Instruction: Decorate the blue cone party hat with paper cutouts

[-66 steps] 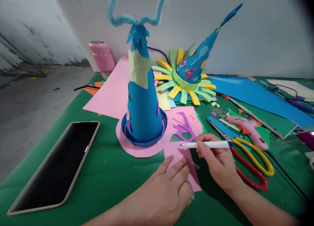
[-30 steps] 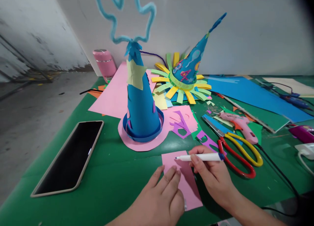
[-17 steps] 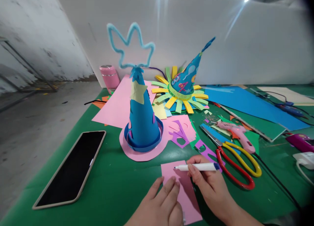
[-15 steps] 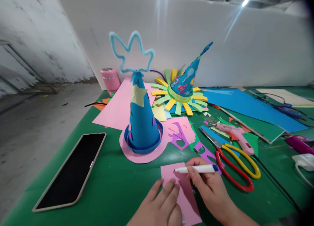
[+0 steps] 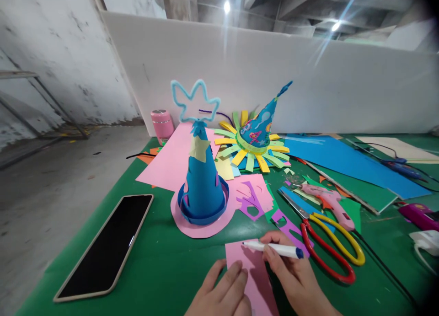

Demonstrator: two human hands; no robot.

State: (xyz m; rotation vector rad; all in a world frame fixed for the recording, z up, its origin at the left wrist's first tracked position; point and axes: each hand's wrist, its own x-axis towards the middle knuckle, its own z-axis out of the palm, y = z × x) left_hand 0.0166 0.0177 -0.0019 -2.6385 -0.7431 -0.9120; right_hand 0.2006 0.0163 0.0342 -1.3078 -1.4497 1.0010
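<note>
My right hand (image 5: 290,270) pinches a white marker (image 5: 283,249) with a dark blue end, its tip over the upper part of a strip of pink paper (image 5: 255,279). Fingers stretched out, my left hand (image 5: 222,288) lies flat on the left side of that paper. Beyond them stands a blue cone party hat (image 5: 203,183) with a pink brim, a pale yellow star and a light blue pipe-cleaner star on top. Scissors (image 5: 320,238) with red and yellow handles lie right of my right hand. No clear mark on the paper can be made out.
A phone (image 5: 106,247) lies at the left. Behind are a second hat (image 5: 257,128) with a fringed yellow-green brim, a pink jar (image 5: 163,126) and blue card (image 5: 350,160). Purple paper scraps (image 5: 252,201), a pink glue gun (image 5: 331,199) and its black cord occupy the right side.
The view has tilted upward, so the tabletop things sit lower in the picture. The marker has tipped slightly, its dark end lower; both hands stay at the pink paper.
</note>
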